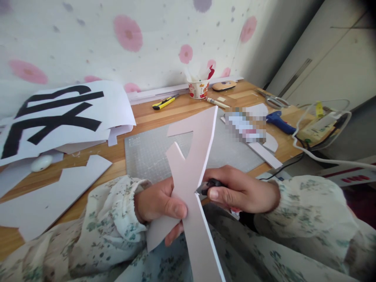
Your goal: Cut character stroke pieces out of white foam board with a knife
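I hold a pale pink foam-board cutout [192, 156] upright over my lap, its long arm reaching up over the desk. My left hand [160, 205] is closed on its lower left branch, thumb on the front face. My right hand [239, 190] is closed round a small dark craft knife [207, 187], whose tip touches the cutout's right edge at an inner corner. Both arms wear floral sleeves.
A grey cutting mat [147, 152] lies on the wooden desk. At the left are white sheets with big black strokes [55, 117] and blank board pieces [53, 196]. Behind stand a paper cup [199, 88], a yellow utility knife [164, 102], scissors [276, 101], a blue glue gun [279, 121] and cables [320, 156].
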The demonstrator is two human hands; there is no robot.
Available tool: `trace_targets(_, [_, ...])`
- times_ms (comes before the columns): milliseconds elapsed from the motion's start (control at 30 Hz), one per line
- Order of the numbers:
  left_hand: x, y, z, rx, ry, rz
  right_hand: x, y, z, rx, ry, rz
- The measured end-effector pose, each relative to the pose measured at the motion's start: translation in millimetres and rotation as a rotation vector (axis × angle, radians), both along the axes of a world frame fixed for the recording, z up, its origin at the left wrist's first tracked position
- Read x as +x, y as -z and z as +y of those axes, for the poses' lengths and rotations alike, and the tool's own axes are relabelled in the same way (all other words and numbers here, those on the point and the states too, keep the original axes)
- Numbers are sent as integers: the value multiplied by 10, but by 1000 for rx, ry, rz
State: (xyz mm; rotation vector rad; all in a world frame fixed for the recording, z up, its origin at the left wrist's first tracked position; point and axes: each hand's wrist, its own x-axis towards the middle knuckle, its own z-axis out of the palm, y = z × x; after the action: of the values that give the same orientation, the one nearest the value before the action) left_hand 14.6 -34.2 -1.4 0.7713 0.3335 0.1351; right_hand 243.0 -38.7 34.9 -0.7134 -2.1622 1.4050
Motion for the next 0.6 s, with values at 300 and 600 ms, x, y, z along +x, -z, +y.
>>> trace_targets(300, [-30,29,1,56,-36,-3,99,-39,21,-33,-27,72])
trace_targets(600, [12,15,-44,95,-207,42,33,-5,-33,392,103,-101])
